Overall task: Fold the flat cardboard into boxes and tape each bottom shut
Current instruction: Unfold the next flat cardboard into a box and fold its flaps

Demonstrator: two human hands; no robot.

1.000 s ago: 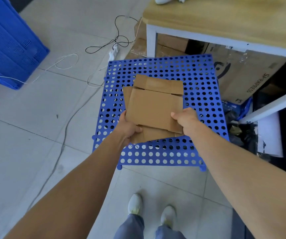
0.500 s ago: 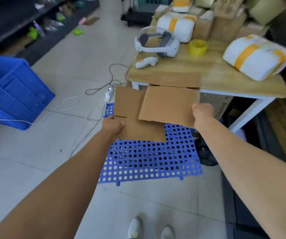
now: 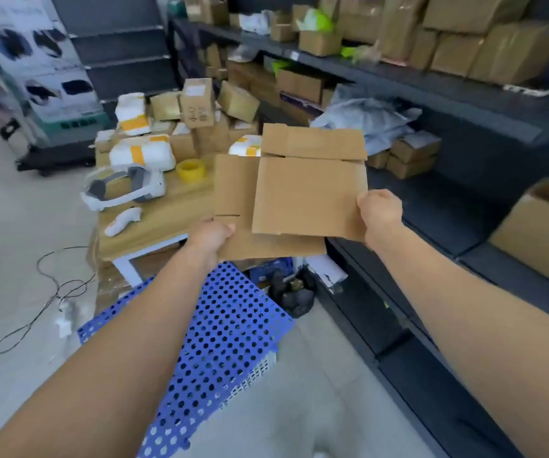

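Left hand [image 3: 208, 238]: thumb on top of the near left corner of the lower cardboard blank [image 3: 236, 193], fingers hidden beneath, so it pinches the sheet. Right hand [image 3: 380, 214]: curled round the near right corner of the upper cardboard blank [image 3: 309, 193] and gripping it. Both blanks are flat, unfolded and held in the air in front of me. The upper one overlaps the right part of the lower. The upper blank shows a crease with a flap along its far edge; the lower shows a short slit just beyond my left thumb. Beyond and left of the blanks stands the desk [image 3: 154, 229], wooden top on white legs. On it: a yellow tape roll [image 3: 191, 170] just left of the lower blank, a white headset [image 3: 124, 190], a white controller [image 3: 122, 221], and white parcels [image 3: 142, 155] with orange tape among small boxes. Below my forearms a blue perforated panel [image 3: 220, 342] lies on the floor. A black cable [image 3: 51, 285] trails on the floor at left. Dark shelving [image 3: 431, 84] loaded with cartons runs along the right.
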